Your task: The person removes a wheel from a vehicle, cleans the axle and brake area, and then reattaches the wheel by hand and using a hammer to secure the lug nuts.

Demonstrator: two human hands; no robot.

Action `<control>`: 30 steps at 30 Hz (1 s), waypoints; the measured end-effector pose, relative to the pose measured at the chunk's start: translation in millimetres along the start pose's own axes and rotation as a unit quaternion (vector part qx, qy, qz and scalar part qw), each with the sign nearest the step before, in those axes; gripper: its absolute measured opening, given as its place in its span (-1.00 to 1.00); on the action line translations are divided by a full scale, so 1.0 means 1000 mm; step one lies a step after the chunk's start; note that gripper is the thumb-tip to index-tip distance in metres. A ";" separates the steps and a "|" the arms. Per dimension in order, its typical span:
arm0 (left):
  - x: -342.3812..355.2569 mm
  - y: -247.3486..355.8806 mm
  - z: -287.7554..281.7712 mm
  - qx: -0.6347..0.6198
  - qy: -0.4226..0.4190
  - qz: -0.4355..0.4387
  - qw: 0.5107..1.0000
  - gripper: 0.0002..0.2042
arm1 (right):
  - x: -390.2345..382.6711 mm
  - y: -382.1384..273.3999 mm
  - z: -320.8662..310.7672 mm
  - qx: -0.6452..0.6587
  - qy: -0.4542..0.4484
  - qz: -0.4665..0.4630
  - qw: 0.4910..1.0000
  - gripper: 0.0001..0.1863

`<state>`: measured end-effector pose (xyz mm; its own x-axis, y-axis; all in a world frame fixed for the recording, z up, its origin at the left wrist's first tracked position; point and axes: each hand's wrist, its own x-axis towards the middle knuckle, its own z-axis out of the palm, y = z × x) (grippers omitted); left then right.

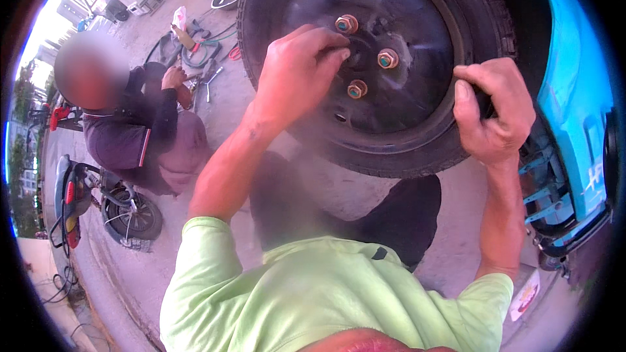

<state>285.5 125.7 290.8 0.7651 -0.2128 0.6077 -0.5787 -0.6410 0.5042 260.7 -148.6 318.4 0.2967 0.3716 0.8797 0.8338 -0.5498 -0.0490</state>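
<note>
A black steel wheel [411,101] with its tyre [385,168] stands in front of me beside a turquoise vehicle body. Three lug nuts show around its hub: an upper nut [347,24], a right nut [388,58] and a lower nut [357,88]. My left hand [300,72] is at the hub's left side, thumb and fingers pinched together; whatever they hold there is hidden. Over the right edge of the wheel, my right hand [497,111] has its fingers curled, with thumb and forefinger close together at the rim. Nothing between them can be made out.
To the left a person [137,124] crouches, holding a metal tool, near a cross-shaped wrench [208,81]. Hoses and tools [195,52] lie beyond. A small bike [127,212] stands at lower left. The turquoise bodywork [577,91] bounds my right side.
</note>
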 end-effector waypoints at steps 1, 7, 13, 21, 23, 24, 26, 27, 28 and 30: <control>0.001 0.001 0.002 0.000 -0.007 -0.012 1.000 -0.83 | 0.000 0.000 -0.001 0.019 0.006 0.008 1.000 -0.80; 0.011 0.012 0.004 0.069 -0.043 -0.039 0.996 -0.82 | -0.001 0.001 0.001 0.046 0.029 0.002 0.999 -0.81; 0.018 0.027 0.007 0.165 -0.064 -0.014 0.984 -0.81 | -0.008 0.004 0.000 0.065 0.060 0.007 0.996 -0.79; 0.017 0.028 0.014 0.212 -0.056 -0.005 0.976 -0.71 | -0.016 0.006 0.002 0.077 0.088 0.002 0.993 -0.82; 0.017 0.029 0.013 0.203 -0.058 -0.013 0.977 -0.69 | -0.018 0.005 0.001 0.087 0.088 0.009 0.992 -0.83; 0.016 0.027 0.012 0.183 -0.061 -0.024 0.981 -0.68 | -0.018 0.004 0.001 0.091 0.087 0.012 0.992 -0.84; 0.017 0.026 0.011 0.144 -0.070 -0.055 0.986 -0.67 | -0.018 0.004 -0.001 0.087 0.084 0.009 0.993 -0.84; 0.018 0.027 0.010 0.127 -0.074 -0.074 0.986 -0.67 | -0.018 0.004 -0.001 0.084 0.083 0.007 0.993 -0.84; 0.018 0.027 0.009 0.108 -0.078 -0.094 0.987 -0.66 | -0.018 0.004 -0.001 0.083 0.085 0.003 0.993 -0.85; 0.019 0.032 0.010 0.164 -0.079 -0.084 0.980 -0.67 | -0.016 0.005 0.001 0.080 0.089 -0.006 0.993 -0.85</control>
<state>284.5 93.8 311.8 0.8909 -0.1796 0.4172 -0.3396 -0.8734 0.3492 260.7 -156.9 303.4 0.2111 0.2307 0.9499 0.9045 -0.4146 -0.1002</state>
